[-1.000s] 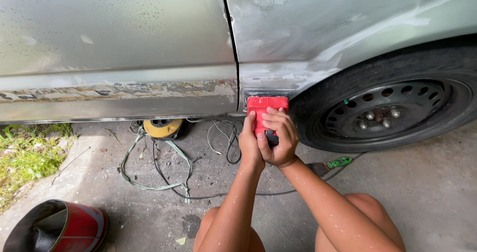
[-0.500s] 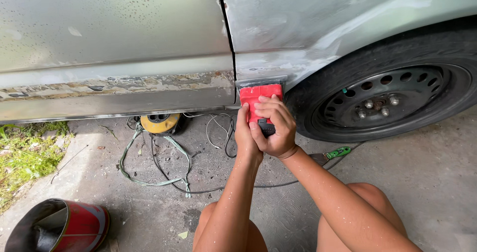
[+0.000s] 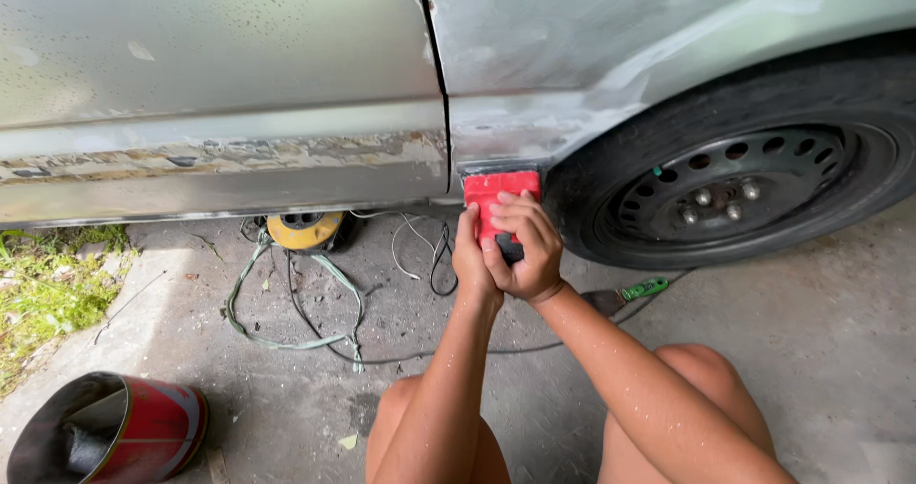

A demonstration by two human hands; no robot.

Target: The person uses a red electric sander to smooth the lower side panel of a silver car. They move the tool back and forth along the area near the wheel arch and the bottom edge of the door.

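Note:
A red sanding block (image 3: 494, 190) is pressed against the lower edge of a silver car's body panel (image 3: 534, 122), just ahead of the wheel arch. My left hand (image 3: 470, 255) grips its left side and my right hand (image 3: 525, 246) wraps over its lower part, the two hands touching. Only the block's upper half shows above my fingers. The sill of the door (image 3: 219, 160) to the left has worn, flaking paint.
A black tyre on a steel wheel (image 3: 735, 193) stands right of my hands. On the concrete lie tangled cables (image 3: 305, 303), a yellow round tool (image 3: 303, 228) under the car, a green-handled tool (image 3: 644, 288) and a red bucket (image 3: 124, 432). Grass (image 3: 48, 293) grows at the left.
My hands and the red block have slid up along the panel's lower edge. The camera has shifted a little.

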